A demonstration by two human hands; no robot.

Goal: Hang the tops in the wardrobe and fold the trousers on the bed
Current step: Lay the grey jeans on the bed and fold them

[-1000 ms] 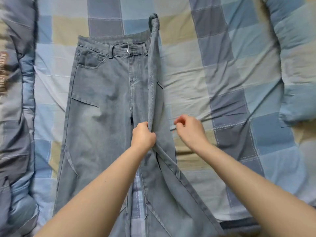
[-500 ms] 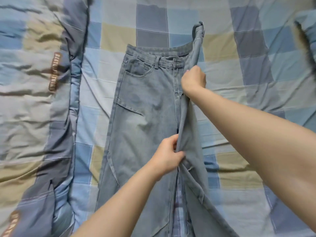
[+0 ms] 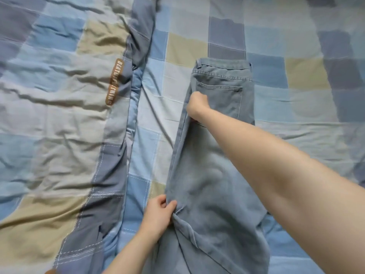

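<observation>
Checked bedding in blue, grey and tan covers the whole view. Far left, a rumpled quilt (image 3: 59,119) lies heaped, its edge running down the frame; a brown label strip (image 3: 114,82) with pale lettering sits near that edge, the words too blurred to read. Just right of the quilt, flat sheet (image 3: 150,119).

Jeans (image 3: 213,175), pale blue denim, lie lengthwise on the sheet at centre, folded in half leg over leg, waistband at the far end, back pocket (image 3: 223,99) facing up. Legs run toward the camera and out of the bottom of frame.

Left hand (image 3: 158,216), near the lower edge: fingers and thumb curled, pinching the jeans' left-hand edge around thigh level; cloth bunches into creases just below the grip.

Right hand (image 3: 197,107), arm reaching across the denim from the right: closed into a fist on the same left-hand edge, just beside the pocket. It seems to grip the seam there, though the fingertips are hidden beneath the knuckles.

Right of the jeans, more flat checked sheet.
</observation>
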